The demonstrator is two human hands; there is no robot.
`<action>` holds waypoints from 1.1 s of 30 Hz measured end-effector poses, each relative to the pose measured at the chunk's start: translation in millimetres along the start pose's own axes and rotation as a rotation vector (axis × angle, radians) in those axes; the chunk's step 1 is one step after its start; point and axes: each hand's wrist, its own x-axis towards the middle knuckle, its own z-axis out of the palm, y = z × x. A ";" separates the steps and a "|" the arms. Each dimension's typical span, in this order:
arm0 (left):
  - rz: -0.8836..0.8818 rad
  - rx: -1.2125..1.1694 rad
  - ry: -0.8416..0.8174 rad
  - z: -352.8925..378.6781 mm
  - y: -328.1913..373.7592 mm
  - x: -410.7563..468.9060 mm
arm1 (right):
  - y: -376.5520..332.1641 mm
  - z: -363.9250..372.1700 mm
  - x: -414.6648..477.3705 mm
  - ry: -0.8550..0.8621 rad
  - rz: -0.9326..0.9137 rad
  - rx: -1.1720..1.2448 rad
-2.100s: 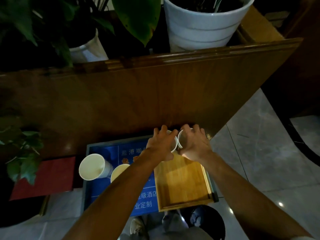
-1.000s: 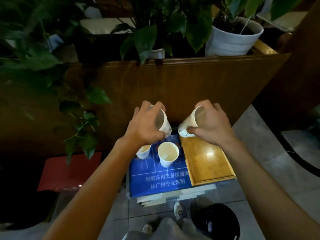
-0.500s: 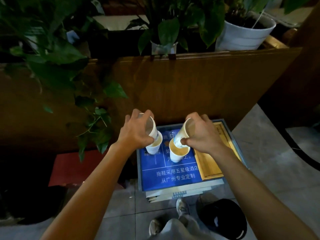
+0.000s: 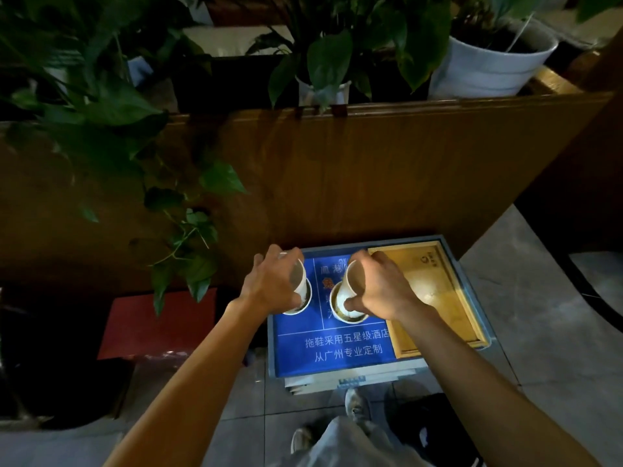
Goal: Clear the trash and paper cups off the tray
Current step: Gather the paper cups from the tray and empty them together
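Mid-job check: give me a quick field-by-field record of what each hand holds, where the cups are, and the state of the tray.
left hand: grips a paper cup, tilted into a standing cup
right hand: grips a second paper cup, tilted into another standing cup
standing cups: both on the blue printed board, side by side
wooden tray: right of the board, no cups on it
contents of standing cups: brownish, unclear
bin: dark, on the floor below the board
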 end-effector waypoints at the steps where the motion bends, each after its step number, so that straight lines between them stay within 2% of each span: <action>1: 0.000 0.007 -0.002 0.2 0.2 -0.5 | -0.7 1.9 -0.3 -0.012 -0.002 -0.013; 9: -0.015 0.035 -0.141 -2.4 7.8 0.0 | 2.0 13.6 1.2 -0.078 0.019 -0.075; 15: -0.027 0.060 -0.265 15.6 5.8 -13.1 | 6.8 35.6 -1.6 -0.197 0.018 -0.146; 23: 0.016 0.110 -0.278 36.3 11.5 -26.9 | 11.2 54.9 -5.4 -0.267 0.018 -0.199; 30: -0.012 0.122 -0.277 56.6 17.3 -34.2 | 15.6 70.2 -16.4 -0.258 0.038 -0.153; 33: -0.018 0.116 -0.280 58.2 16.0 -35.8 | 11.6 68.7 -15.6 -0.281 0.056 -0.212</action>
